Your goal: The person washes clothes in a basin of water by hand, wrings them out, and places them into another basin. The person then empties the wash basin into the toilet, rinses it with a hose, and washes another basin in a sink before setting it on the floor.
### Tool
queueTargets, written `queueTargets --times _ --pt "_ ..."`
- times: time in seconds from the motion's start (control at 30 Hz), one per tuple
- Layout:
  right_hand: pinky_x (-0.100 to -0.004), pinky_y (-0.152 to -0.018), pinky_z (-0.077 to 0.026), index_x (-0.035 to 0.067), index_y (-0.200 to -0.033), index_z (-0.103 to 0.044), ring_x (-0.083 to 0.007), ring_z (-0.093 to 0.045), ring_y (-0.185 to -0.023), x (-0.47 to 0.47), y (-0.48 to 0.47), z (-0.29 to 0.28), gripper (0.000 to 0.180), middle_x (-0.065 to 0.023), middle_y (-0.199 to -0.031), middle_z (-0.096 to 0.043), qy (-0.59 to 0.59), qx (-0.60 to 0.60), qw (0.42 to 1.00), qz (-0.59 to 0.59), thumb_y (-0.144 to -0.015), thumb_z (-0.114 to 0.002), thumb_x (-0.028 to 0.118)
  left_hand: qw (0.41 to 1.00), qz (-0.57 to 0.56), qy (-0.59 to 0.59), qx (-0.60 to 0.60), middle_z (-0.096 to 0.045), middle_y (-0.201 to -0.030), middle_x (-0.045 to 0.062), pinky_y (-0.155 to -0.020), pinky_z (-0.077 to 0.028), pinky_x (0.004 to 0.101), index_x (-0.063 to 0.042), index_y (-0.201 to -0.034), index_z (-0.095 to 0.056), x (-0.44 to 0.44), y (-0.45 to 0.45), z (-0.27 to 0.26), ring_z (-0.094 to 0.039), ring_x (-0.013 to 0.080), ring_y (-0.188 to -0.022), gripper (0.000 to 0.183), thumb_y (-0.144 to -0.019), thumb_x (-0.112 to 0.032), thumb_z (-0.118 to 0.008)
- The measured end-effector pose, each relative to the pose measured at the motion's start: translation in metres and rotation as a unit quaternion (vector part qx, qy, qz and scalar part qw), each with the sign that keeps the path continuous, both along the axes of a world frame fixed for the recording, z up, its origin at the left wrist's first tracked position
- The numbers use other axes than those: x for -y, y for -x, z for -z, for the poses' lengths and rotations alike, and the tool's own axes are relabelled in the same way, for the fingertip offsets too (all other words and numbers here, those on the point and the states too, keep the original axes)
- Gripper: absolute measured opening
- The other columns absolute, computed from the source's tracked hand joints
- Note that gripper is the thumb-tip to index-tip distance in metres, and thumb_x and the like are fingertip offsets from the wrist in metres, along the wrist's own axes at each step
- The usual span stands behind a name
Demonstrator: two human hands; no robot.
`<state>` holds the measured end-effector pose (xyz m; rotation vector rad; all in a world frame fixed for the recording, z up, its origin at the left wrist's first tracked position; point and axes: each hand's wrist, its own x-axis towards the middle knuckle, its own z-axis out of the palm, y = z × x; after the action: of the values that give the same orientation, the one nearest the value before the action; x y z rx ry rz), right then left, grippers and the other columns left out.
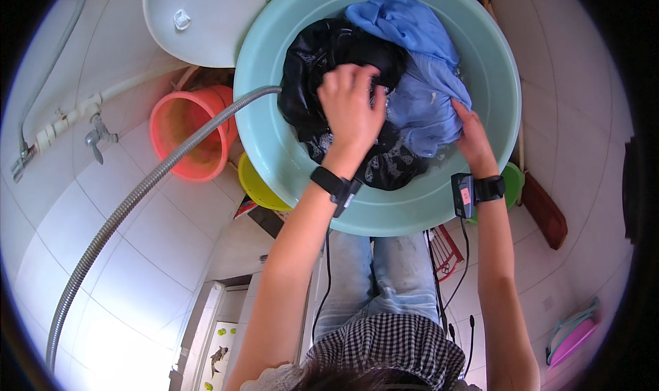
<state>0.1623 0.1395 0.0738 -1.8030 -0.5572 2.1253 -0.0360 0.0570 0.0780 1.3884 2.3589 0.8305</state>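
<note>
A large light-green plastic basin (391,217) stands before me with wet laundry and sudsy water inside. Black fabric (309,72) fills its left and middle part, shiny and wet. Beside it, on the right, lies a bunched blue cloth (425,82). Blurred by motion, my left hand (352,100) is over the black fabric with its fingers curled and apart; I see nothing held in it. My right hand (473,138) grips the lower right edge of the blue cloth, and its fingers beneath are partly hidden by the fabric.
A grey corrugated hose (149,187) arches over the basin's left rim. Left of the basin are a red bucket (162,133), a yellow basin (257,185) and a wall tap (95,138). A white sink (206,35) adjoins at upper left. Cables (466,252) hang from my wrist devices.
</note>
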Motion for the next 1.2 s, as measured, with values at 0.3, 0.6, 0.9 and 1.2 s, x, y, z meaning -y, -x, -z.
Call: queueTargets --times 0.3,0.6,0.9,1.2 --pt "-0.0233 -0.071 -0.045 0.0 -0.105 -0.052 -0.0116 -0.057 -0.082 0.023 -0.003 0.005 0.029 -0.0047 -0.095 -0.059 0.016 -0.049 0.998 0.023 -0.083 -0.051 0.019 0.902 -0.019 -0.016 0.43 -0.06 -0.078 0.009 -0.059 -0.045 0.024 0.001 -0.083 -0.059 -0.012 -0.065 0.017 -0.056 0.0128 -0.065 0.017 -0.068 -0.005 -0.065" --pt "-0.0256 -0.075 -0.042 -0.004 -0.107 -0.049 -0.0179 -0.055 -0.084 0.027 0.014 -0.035 0.04 -0.0076 -0.094 -0.058 -0.299 0.203 0.9 -0.244 -0.075 -0.062 0.015 0.555 -0.173 -0.024 0.813 -0.058 -0.091 0.006 -0.072 -0.047 0.0216 -0.001 -0.101 -0.055 -0.005 -0.045 -0.012 -0.056 0.0116 -0.082 0.022 -0.083 -0.014 -0.054" --pt "-0.0242 -0.065 -0.039 0.002 -0.082 -0.06 -0.0149 -0.054 -0.079 0.02 0.041 -0.086 0.017 -0.0063 -0.085 -0.059 -0.45 0.134 0.866 -0.173 -0.068 -0.067 0.009 0.522 -0.18 -0.061 0.831 -0.057 -0.09 0.002 -0.074 -0.043 0.0238 -0.004 -0.099 -0.057 -0.006 -0.045 -0.056 -0.053 0.0091 -0.084 0.023 -0.082 -0.019 -0.057" --pt "-0.0239 -0.063 -0.038 0.0 -0.08 -0.061 -0.0125 -0.051 -0.072 0.021 0.048 -0.096 0.011 -0.0056 -0.079 -0.059 -0.431 0.06 0.884 -0.17 -0.07 -0.065 0.006 0.525 -0.196 -0.07 0.825 -0.056 -0.09 0.0 -0.071 -0.04 0.0232 -0.005 -0.098 -0.058 -0.002 -0.044 -0.077 -0.051 0.0087 -0.083 0.023 -0.081 -0.02 -0.057"
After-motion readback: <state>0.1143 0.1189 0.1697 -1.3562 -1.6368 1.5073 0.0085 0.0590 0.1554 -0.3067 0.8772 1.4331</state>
